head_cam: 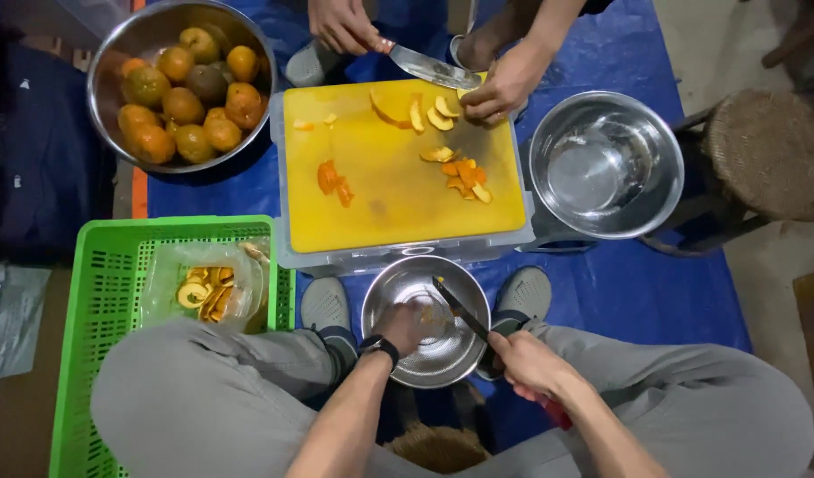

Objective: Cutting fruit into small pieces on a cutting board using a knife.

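Knife point(461, 308), clasped in right hand point(529, 363), is angled up-left over small steel bowl point(427, 320), where left hand point(401, 326) is cupped, contents indiscernible.

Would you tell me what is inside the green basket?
The green basket holds a clear bag of orange peel pieces. The person's knee covers its near part.
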